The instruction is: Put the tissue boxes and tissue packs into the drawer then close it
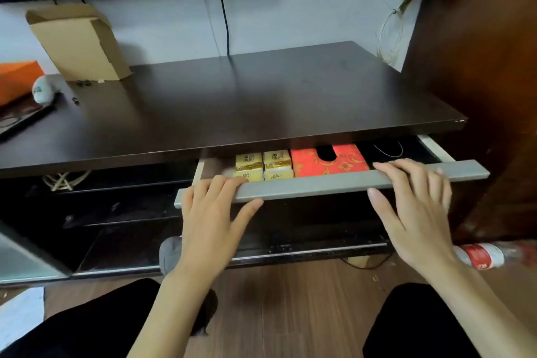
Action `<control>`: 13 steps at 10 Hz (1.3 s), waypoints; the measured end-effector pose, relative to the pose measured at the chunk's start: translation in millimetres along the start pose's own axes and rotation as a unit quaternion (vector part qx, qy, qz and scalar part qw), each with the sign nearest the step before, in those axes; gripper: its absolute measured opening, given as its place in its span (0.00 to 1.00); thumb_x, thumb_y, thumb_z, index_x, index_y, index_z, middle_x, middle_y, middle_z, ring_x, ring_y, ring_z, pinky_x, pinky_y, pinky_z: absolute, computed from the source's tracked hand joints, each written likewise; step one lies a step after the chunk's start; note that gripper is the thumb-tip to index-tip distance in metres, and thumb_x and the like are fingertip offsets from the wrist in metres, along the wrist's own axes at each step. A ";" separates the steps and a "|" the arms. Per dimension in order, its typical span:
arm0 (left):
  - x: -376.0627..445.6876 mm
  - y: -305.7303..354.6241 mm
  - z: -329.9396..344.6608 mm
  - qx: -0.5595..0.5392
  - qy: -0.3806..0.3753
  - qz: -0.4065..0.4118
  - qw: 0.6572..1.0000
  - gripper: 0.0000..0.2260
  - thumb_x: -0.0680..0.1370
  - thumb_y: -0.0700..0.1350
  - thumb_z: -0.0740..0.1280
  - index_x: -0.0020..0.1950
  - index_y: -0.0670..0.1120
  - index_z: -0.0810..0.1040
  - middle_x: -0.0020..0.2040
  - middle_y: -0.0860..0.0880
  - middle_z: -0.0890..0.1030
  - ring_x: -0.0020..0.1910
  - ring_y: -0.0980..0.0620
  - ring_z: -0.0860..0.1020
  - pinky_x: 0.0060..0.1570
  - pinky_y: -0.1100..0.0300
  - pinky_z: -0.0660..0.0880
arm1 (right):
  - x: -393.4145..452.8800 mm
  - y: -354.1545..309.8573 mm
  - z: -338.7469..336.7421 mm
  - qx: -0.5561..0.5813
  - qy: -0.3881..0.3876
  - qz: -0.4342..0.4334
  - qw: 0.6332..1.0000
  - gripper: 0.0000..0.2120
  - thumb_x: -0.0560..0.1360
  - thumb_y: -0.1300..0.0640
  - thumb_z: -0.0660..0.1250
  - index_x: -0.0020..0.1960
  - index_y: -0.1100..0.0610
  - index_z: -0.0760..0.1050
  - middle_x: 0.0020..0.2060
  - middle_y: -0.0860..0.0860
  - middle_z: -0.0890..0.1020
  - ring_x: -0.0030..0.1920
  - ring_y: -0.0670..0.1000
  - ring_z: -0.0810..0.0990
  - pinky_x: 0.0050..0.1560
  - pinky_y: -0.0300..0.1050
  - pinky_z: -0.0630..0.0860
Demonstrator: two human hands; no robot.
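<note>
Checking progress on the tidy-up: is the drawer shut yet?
No, partly open. The drawer front stands out from the cabinet, with yellow tissue packs and a red tissue box visible inside.

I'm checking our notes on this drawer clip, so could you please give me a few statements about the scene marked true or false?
1. The drawer is fully closed. False: it is partly open, and its contents show.
2. A red tissue box lies in the drawer. True.
3. The yellow tissue packs lie to the right of the red box. False: they lie to its left.
4. Both hands are on the drawer front. True: the left hand and the right hand rest on it, fingers over its top edge.
5. The cardboard box is in the drawer. False: it stands on the tabletop, by the wall.
</note>
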State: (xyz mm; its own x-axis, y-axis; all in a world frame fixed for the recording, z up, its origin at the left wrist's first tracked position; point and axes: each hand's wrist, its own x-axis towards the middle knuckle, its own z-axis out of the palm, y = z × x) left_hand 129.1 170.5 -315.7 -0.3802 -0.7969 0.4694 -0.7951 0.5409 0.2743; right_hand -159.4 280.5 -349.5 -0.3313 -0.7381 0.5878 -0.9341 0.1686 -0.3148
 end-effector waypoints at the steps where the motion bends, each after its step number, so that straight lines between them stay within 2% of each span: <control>1: -3.0 -0.4 3.4 -0.071 0.025 -0.022 0.997 0.22 0.79 0.52 0.67 0.72 0.50 0.72 0.69 0.52 0.73 0.70 0.51 0.67 0.71 0.55 0.58 | -0.4 -1.6 4.4 0.070 0.011 0.035 0.997 0.27 0.80 0.47 0.62 0.76 0.56 0.68 0.76 0.54 0.66 0.76 0.58 0.61 0.77 0.50 0.53; 2: -38.7 -4.0 9.9 -0.155 0.148 -0.105 0.971 0.27 0.76 0.48 0.66 0.75 0.48 0.67 0.75 0.51 0.66 0.74 0.54 0.61 0.72 0.58 0.58 | -19.2 9.6 10.4 0.151 0.096 0.142 0.973 0.36 0.77 0.44 0.68 0.79 0.57 0.61 0.81 0.52 0.58 0.79 0.56 0.56 0.75 0.39 0.51; 3: -58.2 -0.8 29.4 -0.200 0.129 -0.181 0.954 0.33 0.76 0.46 0.67 0.80 0.48 0.58 0.81 0.52 0.56 0.77 0.57 0.55 0.73 0.55 0.55 | -22.0 18.4 25.1 0.178 0.078 0.244 0.950 0.50 0.72 0.40 0.73 0.83 0.58 0.52 0.83 0.51 0.50 0.81 0.56 0.52 0.73 0.51 0.56; 4: -48.9 11.8 53.1 -0.128 0.014 -0.137 0.982 0.41 0.77 0.43 0.69 0.82 0.45 0.46 0.82 0.49 0.35 0.79 0.54 0.44 0.72 0.60 0.52 | -9.6 13.1 45.5 0.156 0.046 0.258 0.952 0.58 0.71 0.47 0.78 0.84 0.63 0.44 0.84 0.56 0.43 0.81 0.57 0.47 0.74 0.48 0.51; 5: -33.2 15.8 66.8 -0.105 -0.011 -0.135 0.985 0.42 0.77 0.44 0.68 0.82 0.44 0.44 0.80 0.44 0.30 0.80 0.43 0.47 0.73 0.56 0.58 | 3.2 11.3 61.9 0.169 0.076 0.259 0.948 0.58 0.71 0.47 0.79 0.84 0.62 0.43 0.84 0.54 0.42 0.81 0.57 0.47 0.73 0.48 0.52; 6: -16.8 8.6 77.5 -0.087 -0.008 -0.140 0.986 0.42 0.76 0.44 0.69 0.82 0.43 0.45 0.80 0.41 0.33 0.75 0.39 0.58 0.69 0.54 0.64 | 17.3 17.5 74.0 0.166 0.082 0.247 0.951 0.56 0.72 0.48 0.78 0.84 0.60 0.43 0.84 0.52 0.43 0.82 0.58 0.47 0.73 0.50 0.54; 7: 1.7 -2.2 87.0 -0.064 -0.014 -0.138 0.988 0.42 0.76 0.44 0.70 0.82 0.43 0.47 0.81 0.41 0.35 0.66 0.40 0.69 0.62 0.53 0.71 | 33.3 24.9 85.1 0.155 0.055 0.243 0.956 0.54 0.74 0.52 0.78 0.84 0.59 0.43 0.84 0.52 0.42 0.82 0.60 0.46 0.73 0.49 0.54; 8: 22.0 -15.1 95.5 -0.039 -0.040 -0.138 0.989 0.41 0.77 0.46 0.69 0.82 0.44 0.47 0.81 0.43 0.34 0.66 0.41 0.72 0.64 0.52 0.72 | 49.1 30.7 93.1 0.132 0.026 0.224 0.965 0.50 0.76 0.56 0.76 0.84 0.60 0.45 0.84 0.55 0.43 0.83 0.63 0.47 0.72 0.49 0.55; 9: 32.8 -23.7 103.2 -0.022 -0.074 -0.120 0.990 0.42 0.77 0.47 0.69 0.82 0.46 0.44 0.79 0.44 0.30 0.61 0.42 0.76 0.61 0.54 0.74 | 54.4 35.4 100.7 0.098 0.009 0.209 0.973 0.48 0.77 0.59 0.75 0.84 0.62 0.46 0.84 0.56 0.42 0.82 0.64 0.48 0.72 0.50 0.60; 10: 29.2 -30.7 100.3 -0.027 -0.105 -0.105 0.989 0.42 0.78 0.47 0.69 0.82 0.47 0.44 0.79 0.48 0.28 0.56 0.47 0.78 0.60 0.56 0.74 | 50.1 36.3 100.6 0.107 -0.002 0.204 0.973 0.46 0.77 0.60 0.74 0.84 0.61 0.47 0.84 0.54 0.41 0.83 0.60 0.48 0.68 0.44 0.59; 11: 35.1 -31.0 75.1 -0.060 -0.174 -0.111 0.977 0.34 0.80 0.46 0.66 0.82 0.47 0.53 0.82 0.48 0.35 0.63 0.47 0.77 0.62 0.56 0.74 | 44.6 43.3 87.2 0.137 -0.042 0.187 0.972 0.40 0.79 0.61 0.72 0.84 0.58 0.52 0.85 0.50 0.43 0.83 0.53 0.52 0.70 0.42 0.59; 12: 38.1 -27.6 23.6 -0.066 -0.275 -0.097 0.954 0.21 0.79 0.54 0.62 0.73 0.57 0.71 0.73 0.52 0.74 0.66 0.51 0.76 0.64 0.54 0.72 | 34.3 57.0 56.6 0.201 -0.080 0.188 0.958 0.29 0.80 0.63 0.70 0.79 0.53 0.67 0.83 0.47 0.55 0.82 0.52 0.57 0.73 0.47 0.64; 13: 12.1 -27.5 -37.6 -0.017 -0.246 -0.074 0.966 0.14 0.72 0.67 0.56 0.50 0.67 0.76 0.44 0.69 0.80 0.45 0.61 0.80 0.48 0.60 0.77 | -6.8 70.0 20.2 0.260 -0.087 0.208 0.939 0.27 0.78 0.69 0.70 0.64 0.38 0.80 0.73 0.48 0.73 0.76 0.55 0.71 0.65 0.37 0.72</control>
